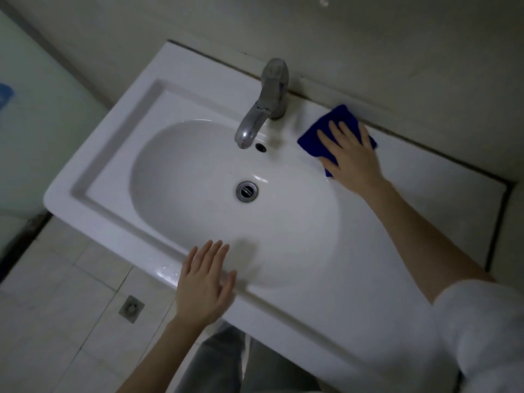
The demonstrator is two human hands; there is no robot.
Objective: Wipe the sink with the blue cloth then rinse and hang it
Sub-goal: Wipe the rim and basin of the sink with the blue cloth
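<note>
A white ceramic sink (119, 154) with an oval basin fills the middle of the view. The blue cloth (320, 131) lies flat on the sink's back ledge, just right of the chrome tap (263, 106). My right hand (351, 160) presses on the cloth with straight, spread fingers and covers its near half. My left hand (204, 282) rests flat on the sink's front rim, fingers straight, holding nothing. The drain (247, 191) sits in the basin's centre.
A beige wall runs behind the sink, with a dark joint along the ledge. Pale floor tiles and a small square floor drain (131, 308) lie at the lower left. My legs show below the front rim. Something blue (5, 95) shows at the left edge.
</note>
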